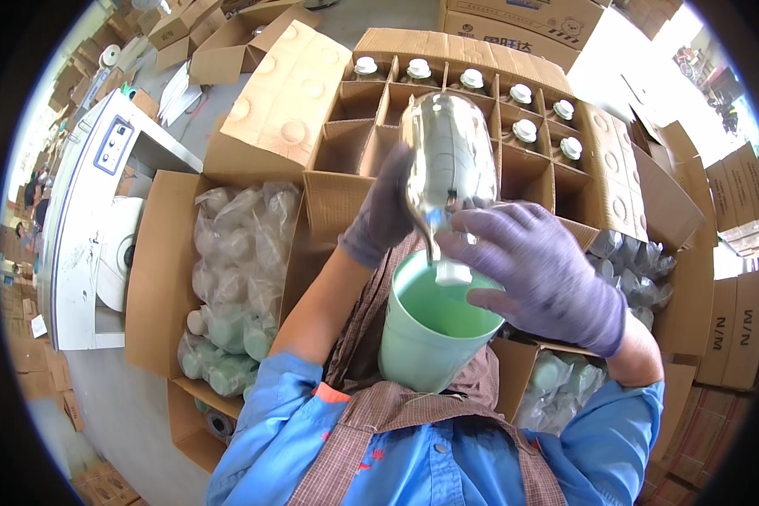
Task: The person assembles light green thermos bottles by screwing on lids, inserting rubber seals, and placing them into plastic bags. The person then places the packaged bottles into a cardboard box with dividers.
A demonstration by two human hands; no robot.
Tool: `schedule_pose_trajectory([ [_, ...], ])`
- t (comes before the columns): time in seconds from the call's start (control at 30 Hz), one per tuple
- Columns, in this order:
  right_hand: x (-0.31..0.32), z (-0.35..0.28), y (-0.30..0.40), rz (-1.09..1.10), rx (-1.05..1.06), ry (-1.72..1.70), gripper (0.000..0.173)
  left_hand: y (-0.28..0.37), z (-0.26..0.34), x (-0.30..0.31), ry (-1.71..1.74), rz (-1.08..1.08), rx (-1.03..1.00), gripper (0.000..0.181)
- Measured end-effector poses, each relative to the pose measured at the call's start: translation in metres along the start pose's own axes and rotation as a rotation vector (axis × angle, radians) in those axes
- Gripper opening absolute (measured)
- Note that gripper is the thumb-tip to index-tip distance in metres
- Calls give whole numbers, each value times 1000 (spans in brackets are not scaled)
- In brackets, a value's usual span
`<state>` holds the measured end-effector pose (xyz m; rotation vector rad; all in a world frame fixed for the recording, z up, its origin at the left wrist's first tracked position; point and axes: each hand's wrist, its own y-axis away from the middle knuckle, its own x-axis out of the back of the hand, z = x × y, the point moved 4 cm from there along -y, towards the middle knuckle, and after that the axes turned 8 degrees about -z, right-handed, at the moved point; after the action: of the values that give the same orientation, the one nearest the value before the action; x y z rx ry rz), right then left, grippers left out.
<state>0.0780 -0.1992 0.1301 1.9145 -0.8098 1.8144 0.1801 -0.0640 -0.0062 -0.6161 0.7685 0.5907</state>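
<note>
In a grey glove, my left hand holds the side of a silvery, mirror-like bottle or flask liner. Its narrow end points down, with a small white piece at the tip. My right hand, gloved too and slightly blurred, is at the lower right side of the liner, its fingers spread; whether they touch it is unclear. Directly below, a mint-green plastic cylindrical shell stands open end up against the apron. Beyond the hands is a divided cardboard box with several white-capped items in its far and right cells.
On the left, an open carton holds plastic-wrapped pale and green parts, beside a white machine with a control panel. More bagged parts lie in cartons at the right. Stacked cartons stand at the far right.
</note>
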Motion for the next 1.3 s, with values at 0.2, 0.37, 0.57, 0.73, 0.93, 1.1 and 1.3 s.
schedule_pose_trajectory([
  [0.2,-10,66,4,392,-437,-386,81,41,-14,-34,-508,120,82,76],
  [0.37,-41,52,16,58,-489,-848,89,83,-28,-13,-724,168,190,91],
  [0.57,-70,18,66,55,-426,-996,74,92,-29,-67,-880,135,109,80],
  [0.73,-87,1,103,-149,-498,-1171,69,103,-64,-83,-617,32,63,87],
  [0.93,-151,-17,214,240,-807,-1530,79,171,-41,-85,-1197,-40,222,93],
  [1.1,-247,-54,318,150,-734,-523,48,229,-53,-86,-1283,-59,447,84],
  [1.3,-267,-76,351,325,-1010,-996,34,263,-44,-34,-598,213,816,53],
])
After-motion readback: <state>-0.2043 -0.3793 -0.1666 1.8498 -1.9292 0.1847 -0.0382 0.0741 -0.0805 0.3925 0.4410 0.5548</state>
